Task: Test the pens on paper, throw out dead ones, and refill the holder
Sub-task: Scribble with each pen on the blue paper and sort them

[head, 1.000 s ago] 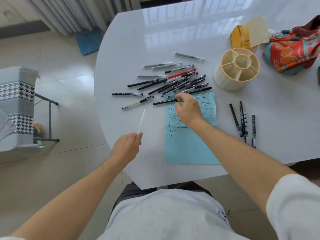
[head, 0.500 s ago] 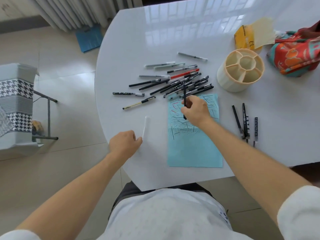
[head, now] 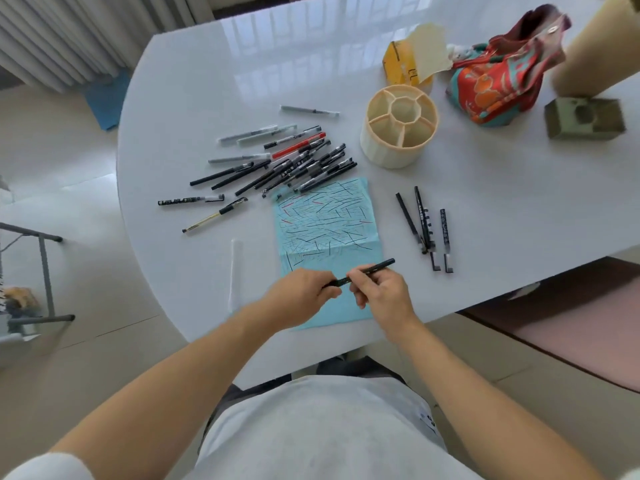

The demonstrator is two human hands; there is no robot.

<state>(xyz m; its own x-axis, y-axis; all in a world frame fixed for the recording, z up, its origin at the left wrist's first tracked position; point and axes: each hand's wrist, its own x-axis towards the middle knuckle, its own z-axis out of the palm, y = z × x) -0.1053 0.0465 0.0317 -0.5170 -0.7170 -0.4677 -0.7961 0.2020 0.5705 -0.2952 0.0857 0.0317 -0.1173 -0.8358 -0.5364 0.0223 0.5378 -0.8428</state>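
Near the middle of the frame, both hands are meeting over the lower part of the blue paper (head: 327, 223). The left hand (head: 299, 295) is pinching one end of a black pen (head: 367, 271), and the right hand (head: 382, 292) is gripping its barrel with curled fingers, the other end poking out toward the right. The paper is lying on the white counter (head: 194, 98), covered with short test strokes. Above it and to the left, a pile of pens (head: 298, 164) is sprawling, with a red pen (head: 298, 145) among them. A few black pens (head: 424, 223) are lying apart at the right of the paper. A white pen (head: 232, 271) is resting left of the paper. The cream holder (head: 398, 126), its compartments holding no pens, is standing at upper right, beside a patterned bag (head: 498, 81).
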